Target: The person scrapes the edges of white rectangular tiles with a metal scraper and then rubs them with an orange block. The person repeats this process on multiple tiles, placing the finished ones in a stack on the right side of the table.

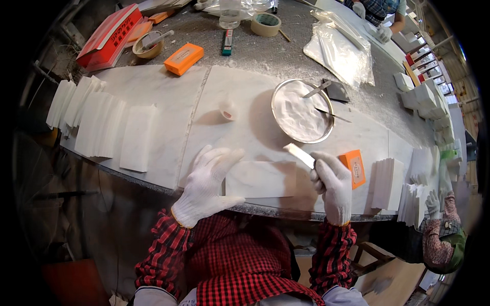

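My left hand (206,183), in a white knit glove, rests at the left end of a white marble tile (263,179). Its fingers are spread, and the thumb stretches along the tile's near edge. In my gloved right hand (332,183) is a putty knife (300,155), raised beyond the tile's right end. White paste coats its blade; the hand hides most of the handle. Farther back stands a round metal bowl (302,111) of white paste, with two metal spatulas in it. A small whitish cup (227,111) sits left of the bowl.
Stacks of white tiles stand at the left (102,125) and right (388,183). An orange box (353,168) lies beside my right hand, another orange box (184,58) at the back. Behind are a tape roll (265,24) and plastic bags (339,48). Other people work at the right.
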`<move>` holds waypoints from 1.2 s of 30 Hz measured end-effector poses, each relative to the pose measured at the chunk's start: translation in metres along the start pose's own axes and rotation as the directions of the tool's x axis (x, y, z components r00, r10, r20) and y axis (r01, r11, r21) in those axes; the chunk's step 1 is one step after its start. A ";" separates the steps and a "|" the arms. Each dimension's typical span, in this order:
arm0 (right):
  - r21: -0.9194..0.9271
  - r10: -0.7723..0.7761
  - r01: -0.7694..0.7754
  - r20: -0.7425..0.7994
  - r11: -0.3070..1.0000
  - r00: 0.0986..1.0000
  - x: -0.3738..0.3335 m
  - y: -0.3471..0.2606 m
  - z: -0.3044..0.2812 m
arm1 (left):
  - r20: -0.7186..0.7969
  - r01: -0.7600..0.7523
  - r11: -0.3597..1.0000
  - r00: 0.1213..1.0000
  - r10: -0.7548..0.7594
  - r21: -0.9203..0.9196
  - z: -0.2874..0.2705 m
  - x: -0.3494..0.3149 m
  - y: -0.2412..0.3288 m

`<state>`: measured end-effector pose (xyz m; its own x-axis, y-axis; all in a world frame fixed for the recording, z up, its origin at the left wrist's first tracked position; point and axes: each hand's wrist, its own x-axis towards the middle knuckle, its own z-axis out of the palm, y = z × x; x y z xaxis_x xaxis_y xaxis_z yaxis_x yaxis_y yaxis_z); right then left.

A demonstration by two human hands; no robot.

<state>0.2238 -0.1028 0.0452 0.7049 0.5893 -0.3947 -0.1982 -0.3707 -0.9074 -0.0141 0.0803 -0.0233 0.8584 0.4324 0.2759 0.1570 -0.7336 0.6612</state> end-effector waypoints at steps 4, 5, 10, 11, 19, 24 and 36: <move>-0.020 -0.002 0.003 0.061 1.000 0.998 -0.010 0.020 0.014 | 0.028 0.005 1.000 1.000 -0.005 0.013 -0.003 0.002 0.003; -0.046 0.009 -0.006 0.067 0.999 0.998 -0.011 0.023 0.017 | 0.011 0.009 1.000 1.000 -0.009 -0.001 -0.002 0.002 0.002; -0.141 -0.055 0.065 0.073 0.988 0.996 -0.012 0.028 0.025 | -0.029 0.009 0.999 1.000 -0.010 -0.032 0.001 0.000 0.001; -0.191 -0.133 0.145 0.076 0.971 0.988 -0.011 0.031 0.026 | -0.017 0.010 1.000 1.000 -0.010 -0.019 0.000 0.000 0.001; -0.384 -0.422 0.432 0.115 0.816 0.899 -0.007 0.046 0.027 | 0.013 0.008 1.000 1.000 -0.008 0.011 -0.001 0.001 0.000; -0.172 -0.137 0.149 0.076 0.974 0.988 -0.010 0.034 0.021 | 0.005 -0.005 1.000 1.000 0.005 0.012 0.000 0.000 -0.001; -0.530 -0.672 0.507 -0.173 0.680 0.720 0.028 -0.010 0.000 | 0.000 -0.038 0.999 0.999 0.038 0.020 -0.001 -0.001 -0.002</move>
<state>0.2450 -0.0827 0.0433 0.7586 0.5493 0.3504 0.5836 -0.3338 -0.7402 -0.0156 0.0819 -0.0241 0.8638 0.4040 0.3009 0.1341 -0.7602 0.6357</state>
